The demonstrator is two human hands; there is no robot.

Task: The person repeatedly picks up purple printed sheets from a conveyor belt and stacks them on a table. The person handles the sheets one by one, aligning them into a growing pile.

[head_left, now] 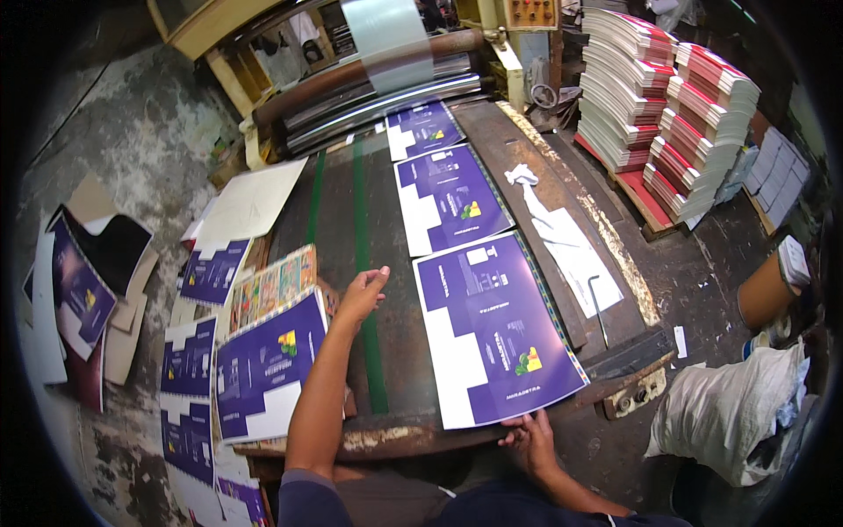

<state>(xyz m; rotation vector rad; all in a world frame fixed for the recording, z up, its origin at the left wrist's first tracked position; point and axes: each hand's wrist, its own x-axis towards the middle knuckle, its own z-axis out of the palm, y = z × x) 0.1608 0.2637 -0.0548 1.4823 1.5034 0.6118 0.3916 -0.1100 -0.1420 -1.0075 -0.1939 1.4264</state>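
Observation:
On the dark machine bed [338,263], three printed purple-and-white sheets lie in a line from the rollers toward me. The nearest sheet [496,342] reaches the bed's front edge; the middle sheet [452,198] and the far sheet [426,127] follow behind it. My right hand [534,443] is at the near edge of the closest sheet, fingers bent and apart, tips by the paper's rim. Over the green strips hovers my left hand [363,294], empty, its fingers loosely extended. Below and left of it, a stack of similar purple sheets [272,369] sits beside the bed.
Rollers [378,101] with a hanging clear film [386,44] span the far end. At right of the bed lie a white cloth [562,237] and a bent metal rod [598,307]. Tall stacks of red-and-white printed sheets [623,97] and a white sack [729,413] stand farther right.

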